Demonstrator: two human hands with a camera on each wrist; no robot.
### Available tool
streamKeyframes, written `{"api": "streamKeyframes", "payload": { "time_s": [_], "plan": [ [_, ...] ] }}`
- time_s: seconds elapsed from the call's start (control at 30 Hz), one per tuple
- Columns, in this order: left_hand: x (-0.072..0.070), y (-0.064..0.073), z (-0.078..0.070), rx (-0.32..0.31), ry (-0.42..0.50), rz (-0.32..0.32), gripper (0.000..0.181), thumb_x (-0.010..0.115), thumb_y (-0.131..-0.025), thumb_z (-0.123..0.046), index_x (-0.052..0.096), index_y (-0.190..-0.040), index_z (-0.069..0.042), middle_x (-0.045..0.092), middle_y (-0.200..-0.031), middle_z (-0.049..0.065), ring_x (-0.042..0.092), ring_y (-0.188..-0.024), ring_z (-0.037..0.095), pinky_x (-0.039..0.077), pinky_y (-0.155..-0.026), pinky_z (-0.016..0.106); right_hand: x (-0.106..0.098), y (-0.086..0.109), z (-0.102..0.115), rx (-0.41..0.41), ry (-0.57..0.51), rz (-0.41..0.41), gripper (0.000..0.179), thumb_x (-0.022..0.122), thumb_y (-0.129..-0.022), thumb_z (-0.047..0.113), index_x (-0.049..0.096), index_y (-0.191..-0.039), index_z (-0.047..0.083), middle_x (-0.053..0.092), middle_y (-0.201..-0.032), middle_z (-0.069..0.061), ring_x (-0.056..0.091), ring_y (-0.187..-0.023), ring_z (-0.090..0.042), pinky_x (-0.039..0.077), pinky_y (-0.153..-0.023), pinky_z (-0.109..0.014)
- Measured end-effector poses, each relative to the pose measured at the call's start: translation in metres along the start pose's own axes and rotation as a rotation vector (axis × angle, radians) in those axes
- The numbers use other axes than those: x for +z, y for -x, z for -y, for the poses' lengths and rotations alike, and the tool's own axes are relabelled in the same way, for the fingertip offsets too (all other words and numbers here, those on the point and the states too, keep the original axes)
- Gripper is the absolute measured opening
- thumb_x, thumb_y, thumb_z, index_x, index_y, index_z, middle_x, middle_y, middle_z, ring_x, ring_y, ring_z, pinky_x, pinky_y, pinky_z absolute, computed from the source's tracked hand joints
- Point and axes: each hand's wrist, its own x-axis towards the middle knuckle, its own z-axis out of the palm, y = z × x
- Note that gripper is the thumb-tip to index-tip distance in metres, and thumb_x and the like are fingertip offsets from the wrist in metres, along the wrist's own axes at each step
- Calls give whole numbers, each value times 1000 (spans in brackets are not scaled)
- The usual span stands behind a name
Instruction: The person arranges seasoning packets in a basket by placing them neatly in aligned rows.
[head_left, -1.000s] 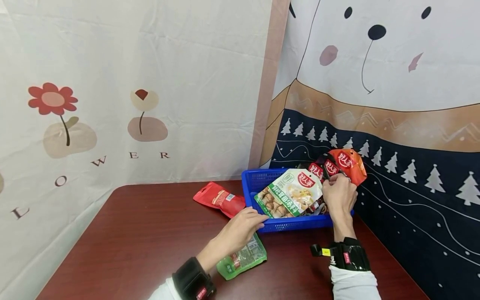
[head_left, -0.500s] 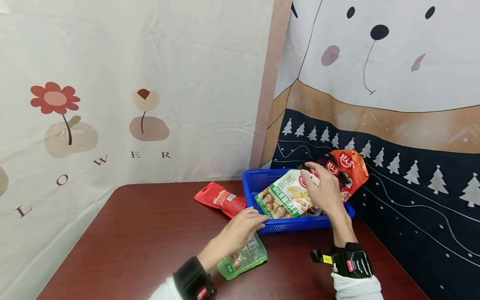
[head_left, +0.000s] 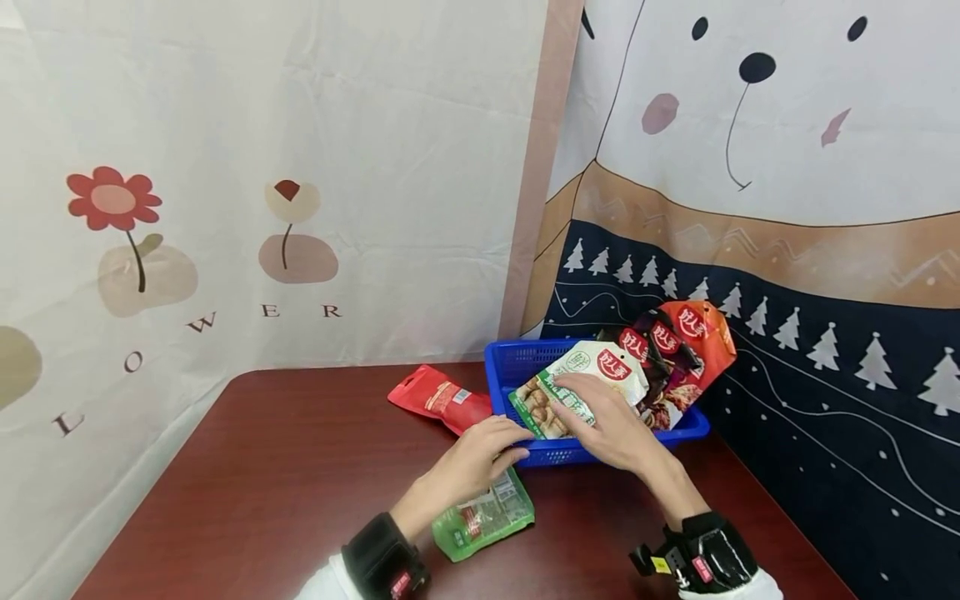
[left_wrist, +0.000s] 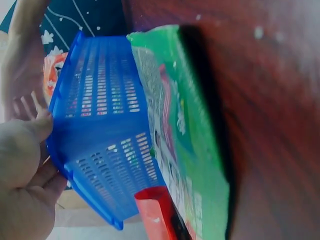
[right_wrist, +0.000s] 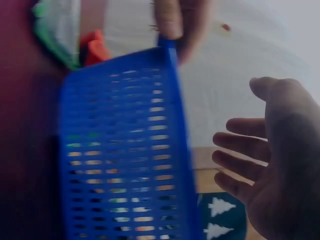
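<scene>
A blue plastic basket full of snack bags stands at the back of the table. My left hand holds its near left corner, the thumb outside and fingers over the rim, as the left wrist view shows. Above the basket hovers my right hand, fingers spread and nothing in them. Below those fingers lies a white and green snack bag, partly hidden by the hand. To its right, dark snack packets lean against an orange-red snack bag that sticks up over the basket's right end.
A red snack bag lies left of the basket, against its side. In front, partly under my left hand, is a green snack bag on the brown table. Printed cloths hang behind and to the right.
My right hand has let go of the packets at the basket's right end and moved left over the white and green bag. My left hand has stayed at the corner.
</scene>
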Motion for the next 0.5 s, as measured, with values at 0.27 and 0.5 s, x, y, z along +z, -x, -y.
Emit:
{"api": "streamKeyframes", "payload": {
  "time_s": [0.27,0.5],
  "plan": [
    [-18,6,11,-75,79,-63,23,82,-105,-18,82,-127,-10,84,-124,6,78,-121,22,66,-109,39,29,19,1,-6,64,154,49,72,-110,43,72,-150,14,73,-152,-10,70,-142,-32,59,-117,-59],
    [-36,11,21,-121,61,-140,26,83,-103,-16,82,-128,-7,85,-126,8,79,-121,24,66,-107,45,42,22,4,-42,177,206,34,68,-111,54,81,-115,22,81,-100,6,76,-88,-10,64,-76,-32]
  ]
}}
